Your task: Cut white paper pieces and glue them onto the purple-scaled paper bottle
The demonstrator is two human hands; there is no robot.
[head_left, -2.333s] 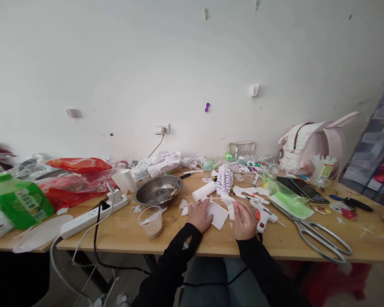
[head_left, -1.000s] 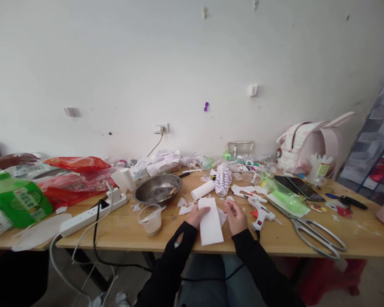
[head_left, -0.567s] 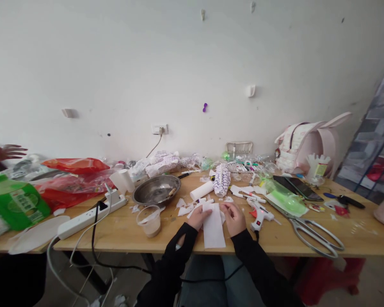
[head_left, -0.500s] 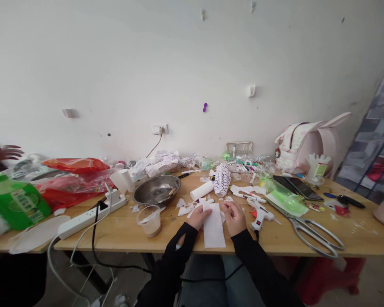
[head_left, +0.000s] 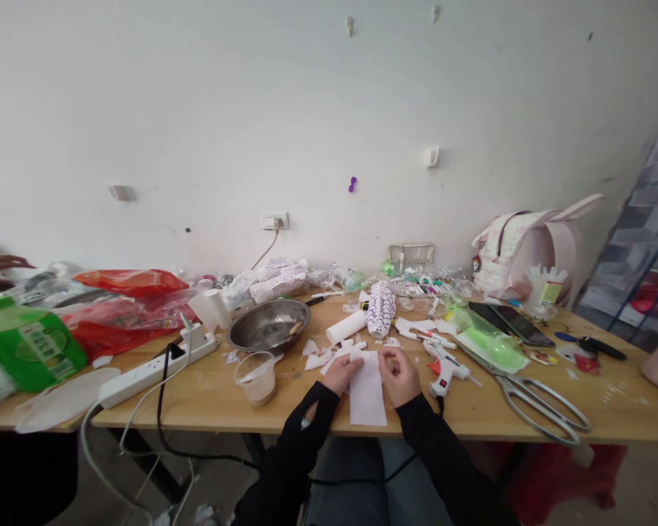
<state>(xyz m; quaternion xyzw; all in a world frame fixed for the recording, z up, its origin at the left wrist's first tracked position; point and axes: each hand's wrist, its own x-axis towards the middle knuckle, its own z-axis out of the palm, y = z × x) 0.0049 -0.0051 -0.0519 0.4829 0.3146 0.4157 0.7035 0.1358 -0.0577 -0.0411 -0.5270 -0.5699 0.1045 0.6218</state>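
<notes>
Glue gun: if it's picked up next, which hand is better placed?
Right, probably: the glue gun lies just to the right of the right hand; the left hand is farther off, thumb on the white paper.

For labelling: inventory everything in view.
Tabletop: count unclear, tan, centre
Paper sheet: 1, white, front centre
Roll: 1, white, beyond sheet
Patterned piece: 1, white/purple, beside roll
Glue gun: 1, white, right
Scissors: 1, silver, right
Bowl: 1, silver, left
Cup: 1, clear, left
Power strip: 1, white, left
Jug: 1, green, left
Backpack: 1, pink, right
Stool: 1, red, below
Clutter: uncounted, mixed, rear
Co-worker's hand: 1, far left
Left hand: 1, on sheet
Right hand: 1, at sheet's edge
</notes>
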